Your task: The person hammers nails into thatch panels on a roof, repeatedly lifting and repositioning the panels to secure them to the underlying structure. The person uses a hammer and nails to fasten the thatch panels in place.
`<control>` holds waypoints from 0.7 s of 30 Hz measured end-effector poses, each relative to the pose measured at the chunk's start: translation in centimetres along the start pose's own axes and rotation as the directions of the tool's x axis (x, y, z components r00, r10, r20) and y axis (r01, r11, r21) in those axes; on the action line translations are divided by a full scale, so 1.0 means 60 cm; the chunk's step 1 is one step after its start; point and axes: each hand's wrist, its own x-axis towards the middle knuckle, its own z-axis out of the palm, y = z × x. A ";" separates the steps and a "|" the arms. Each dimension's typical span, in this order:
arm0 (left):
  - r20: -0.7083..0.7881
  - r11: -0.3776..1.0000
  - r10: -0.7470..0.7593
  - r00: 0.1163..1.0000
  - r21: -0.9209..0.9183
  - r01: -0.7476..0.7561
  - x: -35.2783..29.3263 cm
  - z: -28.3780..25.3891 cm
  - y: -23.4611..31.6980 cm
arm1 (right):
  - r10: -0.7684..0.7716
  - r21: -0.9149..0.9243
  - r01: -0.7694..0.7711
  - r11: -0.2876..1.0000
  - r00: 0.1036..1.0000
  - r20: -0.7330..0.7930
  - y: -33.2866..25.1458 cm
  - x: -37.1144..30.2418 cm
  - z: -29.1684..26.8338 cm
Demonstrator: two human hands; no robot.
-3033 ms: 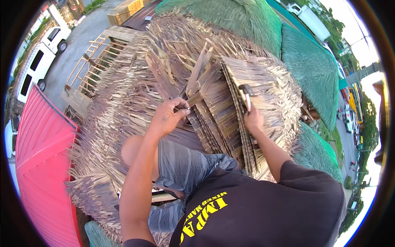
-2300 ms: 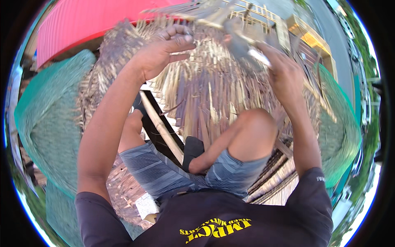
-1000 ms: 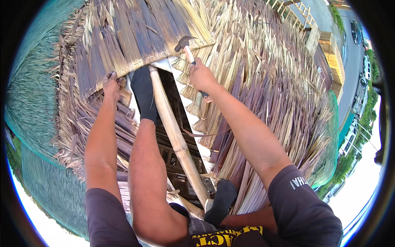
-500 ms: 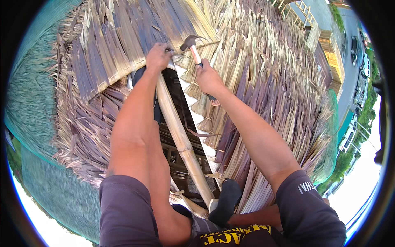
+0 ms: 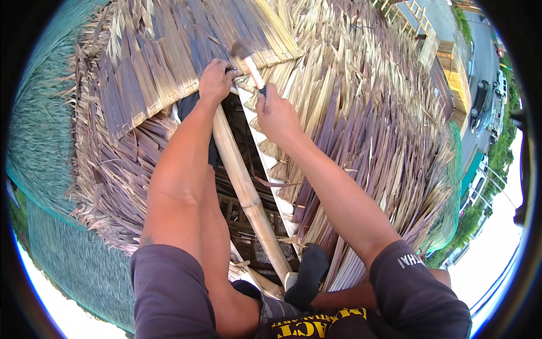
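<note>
My right hand [image 5: 278,114] is wrapped round the grip of a hammer [image 5: 252,69], which has a pale shaft and a dark head. The hammer's blurred head is over the lower edge of a dried-leaf thatch panel [image 5: 169,62], just right of my left hand. At that edge my left hand [image 5: 215,81] is closed, its fingers pinched together by a small dark thing too small to make out. Under both hands runs a gap in the roof, crossed by a bamboo pole [image 5: 243,181], with a white strip [image 5: 265,152] along its right side.
Layered thatch [image 5: 361,113] slopes away on the right, and more lies at left. Green netting [image 5: 51,124] covers thatch at the far left. My dark-socked foot [image 5: 307,274] rests beside the pole's lower end. A road with parked vehicles [image 5: 480,99] lies far below at right.
My right hand and the hammer have moved left, bringing the hammer head closer to my left hand. My left hand stays at the panel's edge.
</note>
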 end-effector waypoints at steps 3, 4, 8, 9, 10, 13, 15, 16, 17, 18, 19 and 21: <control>-0.002 1.000 0.011 1.000 0.003 -0.011 -0.001 -0.002 0.002 | 0.023 -0.024 -0.023 0.999 1.000 -0.018 0.006 0.010 0.004; -0.001 1.000 0.019 1.000 -0.007 -0.019 0.001 -0.002 0.003 | -0.016 0.002 0.017 1.000 0.993 -0.113 0.004 0.013 0.004; 0.058 0.999 -0.033 0.998 -0.002 0.033 0.005 -0.006 -0.001 | 0.036 0.055 -0.033 0.998 0.998 -0.050 -0.011 0.014 -0.004; 0.073 1.000 -0.031 0.997 -0.001 0.031 0.006 -0.007 -0.005 | 0.044 0.022 -0.044 0.999 0.999 -0.017 -0.015 0.015 -0.007; 0.103 1.000 -0.022 0.994 -0.005 0.022 0.006 -0.009 -0.009 | 0.074 -0.003 -0.074 0.997 0.997 0.019 -0.016 0.012 -0.010; 0.108 0.990 0.039 0.993 -0.138 -0.023 0.003 -0.014 -0.021 | -0.015 0.112 0.032 0.993 0.989 -0.145 -0.016 -0.002 -0.011; 0.167 0.967 0.002 0.986 -0.253 0.041 0.002 -0.017 -0.022 | -0.160 0.218 0.236 0.947 0.935 -0.317 -0.014 -0.010 -0.007; 0.165 0.971 0.011 0.986 -0.237 0.029 0.001 -0.018 -0.019 | -0.104 0.158 0.145 0.977 0.965 -0.239 -0.014 -0.007 -0.005; 0.160 0.975 0.017 0.987 -0.222 0.019 0.002 -0.019 -0.017 | -0.069 0.087 0.083 0.993 0.985 -0.160 -0.015 -0.006 -0.005; 0.177 0.979 -0.009 0.984 -0.198 0.045 0.000 -0.021 -0.013 | 0.008 0.005 -0.008 1.000 0.999 -0.046 -0.016 0.000 -0.004; 0.170 0.978 -0.005 0.985 -0.204 0.040 0.000 -0.022 -0.010 | 0.070 -0.156 -0.053 0.986 0.992 0.107 -0.020 0.009 -0.006; 0.191 0.978 -0.034 0.981 -0.194 0.072 -0.001 -0.025 -0.006 | -0.004 -0.072 0.003 0.997 1.000 -0.005 -0.029 0.031 -0.014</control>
